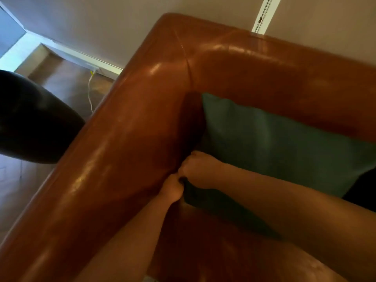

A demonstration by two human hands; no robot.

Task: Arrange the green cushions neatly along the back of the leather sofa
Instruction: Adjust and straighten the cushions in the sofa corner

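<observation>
At the far left we see a dark rounded object point(30, 119) on the brown wooden floor point(67, 82), with a thin white cable point(89, 92) running to the white skirting board point(81, 58). Next comes the glossy brown leather sofa point(126, 139), its armrest meeting the backrest at the corner. Our left hand point(173, 188) curls round the near corner of the green fabric cushion point(274, 143), beside the armrest. Our right hand point(198, 169), touching the left, grips the same corner. The cushion leans against the sofa's back edge, tucked into its corner.
</observation>
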